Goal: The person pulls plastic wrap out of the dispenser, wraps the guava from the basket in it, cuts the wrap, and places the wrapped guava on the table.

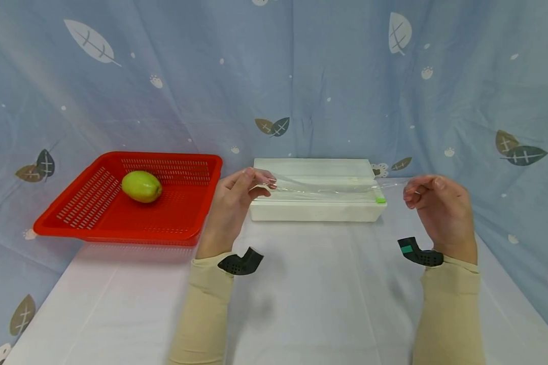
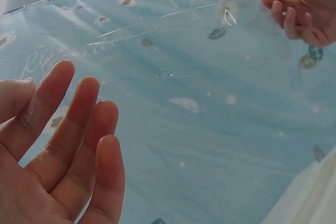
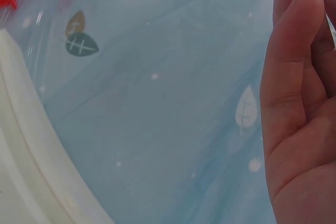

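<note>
A strip of clear cling film [image 1: 324, 188] stretches between the two hands, above the white cling film box [image 1: 317, 212]. My left hand [image 1: 228, 210] pinches one end between thumb and forefinger, at the box's left end. The other end is pinched by my right hand [image 1: 447, 213], off the box's right end, its fingers curled in. The left wrist view has the left hand [image 2: 63, 150] close up, other fingers spread, and shiny film creases [image 2: 152, 24] running towards the right hand [image 2: 310, 14]. In the right wrist view, the thumb hides part of the right hand's [image 3: 294, 87] grip.
A red plastic basket [image 1: 141, 234] stands at the left with a smooth yellow-green oval fruit [image 1: 141, 186] in it. A bright green piece [image 1: 381, 200] sits at the box's right front corner. White cloth [image 1: 310, 294] covers the table; a blue leaf-patterned curtain [image 1: 338, 66] hangs behind.
</note>
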Available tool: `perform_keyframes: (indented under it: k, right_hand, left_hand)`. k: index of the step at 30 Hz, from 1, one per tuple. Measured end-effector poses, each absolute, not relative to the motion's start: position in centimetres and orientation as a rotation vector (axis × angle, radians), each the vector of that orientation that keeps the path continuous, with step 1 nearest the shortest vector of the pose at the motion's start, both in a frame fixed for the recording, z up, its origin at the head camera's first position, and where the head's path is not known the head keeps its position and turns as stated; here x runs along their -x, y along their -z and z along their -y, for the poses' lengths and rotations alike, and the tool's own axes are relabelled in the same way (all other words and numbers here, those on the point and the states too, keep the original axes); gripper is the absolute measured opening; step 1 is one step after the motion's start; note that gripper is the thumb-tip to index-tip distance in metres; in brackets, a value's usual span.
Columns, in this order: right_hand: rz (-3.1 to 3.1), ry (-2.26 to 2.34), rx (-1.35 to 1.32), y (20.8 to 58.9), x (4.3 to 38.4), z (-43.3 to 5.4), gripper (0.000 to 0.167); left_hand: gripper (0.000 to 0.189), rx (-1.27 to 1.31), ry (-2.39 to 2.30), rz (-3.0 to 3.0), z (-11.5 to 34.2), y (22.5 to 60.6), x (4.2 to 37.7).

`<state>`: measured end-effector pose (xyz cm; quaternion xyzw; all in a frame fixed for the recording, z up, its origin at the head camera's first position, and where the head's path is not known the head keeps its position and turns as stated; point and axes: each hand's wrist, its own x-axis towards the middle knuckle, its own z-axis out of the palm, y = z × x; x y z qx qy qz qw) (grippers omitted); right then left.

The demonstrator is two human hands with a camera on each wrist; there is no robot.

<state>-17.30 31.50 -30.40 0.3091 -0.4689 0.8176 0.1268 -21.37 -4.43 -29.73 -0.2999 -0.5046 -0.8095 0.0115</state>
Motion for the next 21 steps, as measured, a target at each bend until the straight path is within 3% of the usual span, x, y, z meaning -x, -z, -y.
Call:
perform_keyframes:
  k: [21]
  right_hand:
    - [1.238,-2.391,-1.007,29.58,16.75,-31.43,0.028]
  left_hand:
    - [0.024,1.032,2.483,1.486,4.54,28.98,20.58]
